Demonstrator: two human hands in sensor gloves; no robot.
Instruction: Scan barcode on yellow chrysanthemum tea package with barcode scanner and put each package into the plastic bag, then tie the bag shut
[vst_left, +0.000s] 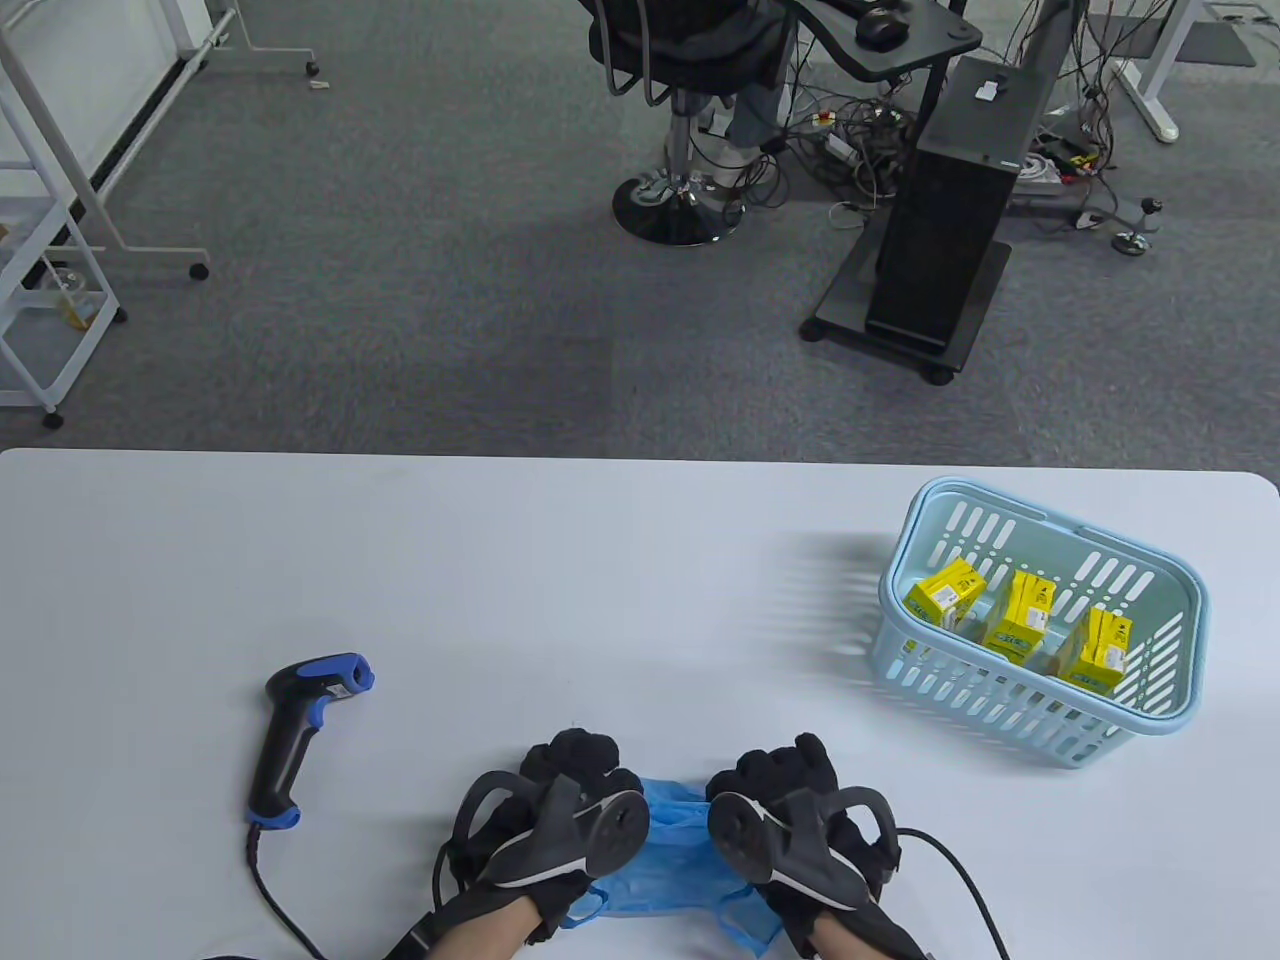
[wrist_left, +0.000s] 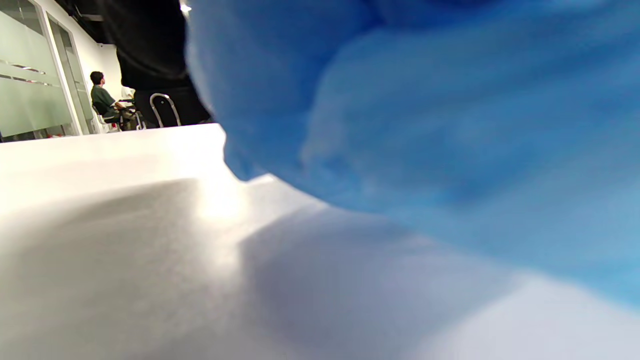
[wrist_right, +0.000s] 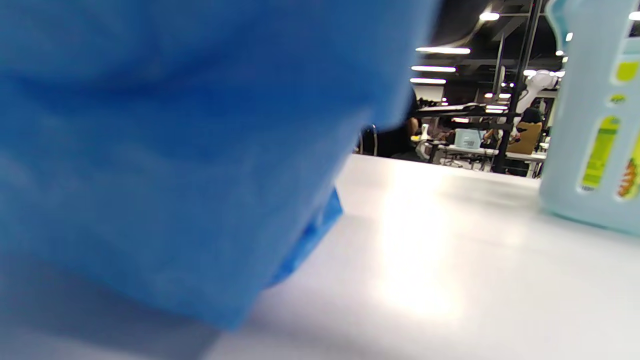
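A crumpled blue plastic bag (vst_left: 672, 812) lies at the table's near edge. My left hand (vst_left: 575, 765) grips its left side and my right hand (vst_left: 785, 770) grips its right side, fingers curled into the plastic. The bag (wrist_left: 425, 125) fills most of the left wrist view, and the bag (wrist_right: 175, 125) covers the left half of the right wrist view; no fingers show in either. Three yellow tea packages (vst_left: 945, 592) (vst_left: 1022, 615) (vst_left: 1098, 650) stand in a light blue basket (vst_left: 985, 705) at the right. The black and blue barcode scanner (vst_left: 300, 730) lies on the table to the left of my hands.
The scanner's cable (vst_left: 262, 880) runs off the near edge at the left. The basket wall (wrist_right: 575, 150) stands close on the right in the right wrist view. The white table (vst_left: 600, 580) stretches bare between scanner and basket. Beyond its far edge are an office chair (vst_left: 680, 110) and a computer tower (vst_left: 950, 210).
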